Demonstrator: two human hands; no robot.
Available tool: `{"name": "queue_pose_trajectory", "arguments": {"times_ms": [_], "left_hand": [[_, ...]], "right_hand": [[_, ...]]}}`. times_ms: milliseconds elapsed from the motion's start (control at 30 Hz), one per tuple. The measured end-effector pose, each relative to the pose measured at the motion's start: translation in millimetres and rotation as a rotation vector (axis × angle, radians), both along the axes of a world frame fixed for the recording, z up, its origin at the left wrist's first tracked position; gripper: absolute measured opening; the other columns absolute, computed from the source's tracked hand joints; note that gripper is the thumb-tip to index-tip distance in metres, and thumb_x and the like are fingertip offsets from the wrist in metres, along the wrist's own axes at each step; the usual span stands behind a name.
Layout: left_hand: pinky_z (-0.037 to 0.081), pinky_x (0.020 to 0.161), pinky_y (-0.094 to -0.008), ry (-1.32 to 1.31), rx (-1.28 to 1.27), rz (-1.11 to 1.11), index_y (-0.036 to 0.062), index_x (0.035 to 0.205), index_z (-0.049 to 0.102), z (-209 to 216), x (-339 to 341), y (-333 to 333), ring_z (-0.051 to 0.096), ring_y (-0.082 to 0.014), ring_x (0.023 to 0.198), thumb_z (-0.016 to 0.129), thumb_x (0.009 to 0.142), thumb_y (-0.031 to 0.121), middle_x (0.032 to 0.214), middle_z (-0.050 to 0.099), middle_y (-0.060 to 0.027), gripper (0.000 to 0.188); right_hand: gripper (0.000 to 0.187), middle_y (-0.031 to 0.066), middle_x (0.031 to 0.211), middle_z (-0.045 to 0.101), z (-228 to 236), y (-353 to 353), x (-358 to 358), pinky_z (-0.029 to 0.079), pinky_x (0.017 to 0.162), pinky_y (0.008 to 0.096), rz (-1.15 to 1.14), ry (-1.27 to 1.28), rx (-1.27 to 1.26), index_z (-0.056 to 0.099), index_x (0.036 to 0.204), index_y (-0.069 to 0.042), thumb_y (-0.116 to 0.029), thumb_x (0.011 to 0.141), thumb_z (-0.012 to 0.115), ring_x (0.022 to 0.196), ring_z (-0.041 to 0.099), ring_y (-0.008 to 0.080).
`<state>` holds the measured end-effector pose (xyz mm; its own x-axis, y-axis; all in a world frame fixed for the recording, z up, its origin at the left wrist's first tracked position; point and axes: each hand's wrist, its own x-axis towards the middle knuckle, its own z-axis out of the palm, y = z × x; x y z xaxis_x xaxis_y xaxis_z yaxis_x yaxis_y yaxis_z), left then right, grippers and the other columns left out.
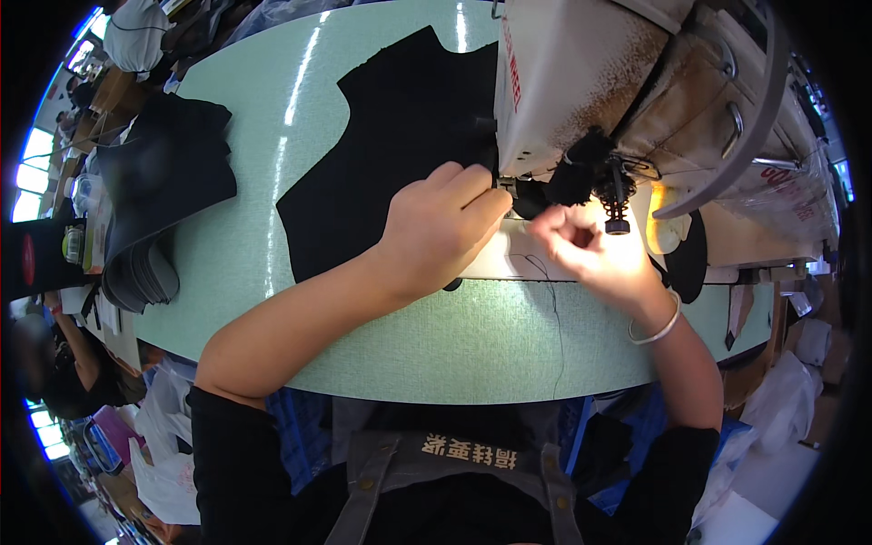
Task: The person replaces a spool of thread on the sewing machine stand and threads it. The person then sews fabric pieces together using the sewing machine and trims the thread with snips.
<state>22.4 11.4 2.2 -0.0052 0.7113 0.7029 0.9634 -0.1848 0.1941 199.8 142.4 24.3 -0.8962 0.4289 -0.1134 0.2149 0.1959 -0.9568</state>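
Observation:
A large black fabric panel (400, 136) lies on the pale green table, its right edge running to the head of a sewing machine (581, 73). My left hand (440, 227) is closed beside the presser foot (509, 188), over the panel's lower right part. Its fingertips are pressed together, and what they pinch is hidden. Under the lamp, just right of the needle area, my right hand (590, 254) has its fingers curled in near a small black piece (531, 200). Slight blur and glare hide what its fingertips hold, if anything.
A loose dark thread (556, 318) trails over the table (490, 345) toward me. Stacked dark pieces (163, 173) overhang the table's left edge. A grey curved bar (758, 127) and a black thread tensioner (616, 191) stand close above my right hand. Another person's arm (77, 341) shows at far left.

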Motion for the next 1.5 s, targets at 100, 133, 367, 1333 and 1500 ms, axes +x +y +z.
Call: {"name": "queue_pose_trajectory", "arguments": {"times_ms": [100, 133, 367, 1333, 1500], "left_hand": [[0.047, 0.051, -0.0274, 0.03, -0.083, -0.024, 0.0074, 0.085, 0.067, 2.7, 2.5, -4.8, 0.057, -0.0165, 0.066, 0.075, 0.069, 0.01, 0.085, 0.057, -0.0028, 0.018], [0.046, 0.05, -0.0272, 0.05, -0.05, -0.042, 0.0084, 0.085, 0.065, 2.9, 4.2, -3.5, 0.056, -0.0153, 0.067, 0.072, 0.068, 0.011, 0.083, 0.054, -0.0017, 0.019], [0.045, 0.051, -0.0255, 0.226, -0.163, -0.199, 0.0053, 0.098, 0.068, 6.7, 0.5, -5.8, 0.055, -0.0137, 0.067, 0.072, 0.073, 0.012, 0.091, 0.061, -0.0015, 0.026], [0.044, 0.065, -0.0274, 0.274, -0.315, -0.116, -0.0024, 0.09, 0.061, 15.8, -7.9, -18.3, 0.049, -0.0185, 0.078, 0.066, 0.067, 0.003, 0.101, 0.057, -0.0109, 0.025], [0.042, 0.061, -0.027, 0.383, -0.314, -0.133, 0.0005, 0.082, 0.06, 18.1, 4.6, -28.5, 0.049, -0.017, 0.075, 0.065, 0.068, 0.007, 0.093, 0.058, -0.0101, 0.017]], "right_hand": [[0.005, -0.0063, 0.069, 0.054, 14.0, -9.9, 9.8, 0.04, 0.056, 0.0203, 0.07, -0.158, 0.208, 0.07, 0.088, -0.004, -0.009, 0.088, 0.069, 0.061, 0.045, 0.0014], [0.004, -0.0062, 0.07, 0.055, 15.3, -11.4, 9.5, 0.04, 0.056, 0.0199, 0.052, -0.167, 0.216, 0.07, 0.088, -0.004, -0.008, 0.087, 0.069, 0.061, 0.045, 0.0014], [0.013, -0.0009, 0.074, 0.061, 8.3, -8.3, 8.9, 0.044, 0.057, 0.0208, 0.031, 0.008, 0.403, 0.069, 0.099, -0.004, -0.005, 0.087, 0.069, 0.061, 0.05, 0.0032], [0.026, 0.0038, 0.099, 0.072, -22.9, 19.4, 0.2, 0.055, 0.079, 0.0301, 0.055, 0.196, 0.879, 0.071, 0.095, -0.009, 0.003, 0.072, 0.073, 0.088, 0.069, 0.0205], [0.024, 0.0031, 0.099, 0.071, -15.8, 20.7, 7.1, 0.055, 0.079, 0.0321, 0.162, 0.186, 0.959, 0.07, 0.098, -0.009, 0.003, 0.077, 0.068, 0.088, 0.069, 0.0205]]}}
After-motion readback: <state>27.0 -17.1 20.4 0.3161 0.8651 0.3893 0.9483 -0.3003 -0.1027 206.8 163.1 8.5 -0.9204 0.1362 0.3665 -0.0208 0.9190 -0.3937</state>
